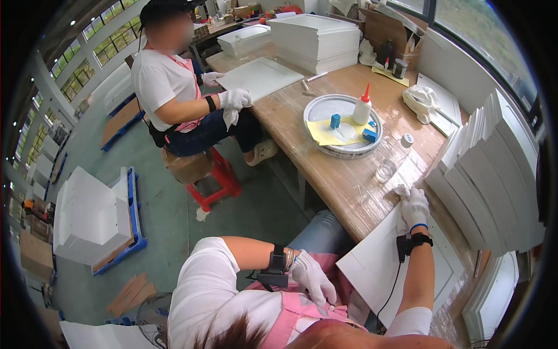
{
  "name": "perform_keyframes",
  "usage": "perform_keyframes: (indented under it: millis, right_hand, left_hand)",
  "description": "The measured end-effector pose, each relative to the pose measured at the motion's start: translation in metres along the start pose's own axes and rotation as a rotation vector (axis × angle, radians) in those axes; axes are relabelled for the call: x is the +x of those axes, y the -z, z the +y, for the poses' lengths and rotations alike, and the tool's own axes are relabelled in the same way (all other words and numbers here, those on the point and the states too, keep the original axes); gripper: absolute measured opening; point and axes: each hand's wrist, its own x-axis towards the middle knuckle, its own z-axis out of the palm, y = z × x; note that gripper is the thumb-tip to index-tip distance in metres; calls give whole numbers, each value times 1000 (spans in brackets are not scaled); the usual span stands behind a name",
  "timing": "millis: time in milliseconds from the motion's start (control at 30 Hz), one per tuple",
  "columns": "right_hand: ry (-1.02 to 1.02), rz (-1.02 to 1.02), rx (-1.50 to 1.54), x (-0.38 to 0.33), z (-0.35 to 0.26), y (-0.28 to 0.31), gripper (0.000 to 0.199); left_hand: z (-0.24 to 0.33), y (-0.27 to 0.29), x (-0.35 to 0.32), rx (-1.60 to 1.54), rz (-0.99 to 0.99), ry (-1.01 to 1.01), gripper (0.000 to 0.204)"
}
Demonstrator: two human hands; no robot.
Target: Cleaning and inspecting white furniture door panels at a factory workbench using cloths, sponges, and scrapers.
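A white panel (386, 264) with a recessed border lies tilted across the table's near edge and my lap. My right hand (414, 209), in a white knit glove, is closed on a white cloth (401, 218) at the panel's far edge. My left hand (314, 280), also gloved, hangs low over my pink apron (290, 314), left of the panel. Its fingers point down, loosely apart, with nothing visible in them. Just beyond my right hand stands a clear bottle (395, 160) with a white cap.
A round tray (310, 110) holds a red-tipped glue bottle (362, 107), blue blocks (335, 121) and yellow paper (322, 134). Stacked white panels (494, 168) stand close on the right; another stack (314, 43) is at the back. Across the left side, a seated co-worker (168, 87) handles a panel (261, 78).
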Motion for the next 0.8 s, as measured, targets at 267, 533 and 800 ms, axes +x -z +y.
perform_keyframes:
  millis: [267,533,800]
  right_hand:
    - [-4,92,69,0,19,6,29]
    - [-90,-96,20,9,-10,7,36]
    - [-121,-50,31,-13,-7,13,31]
  left_hand:
    - [39,40,-142,-324,733,-1033,73]
    - [-3,22,-118,-828,1231,-815,44]
    - [14,30,20,-655,689,-206,37]
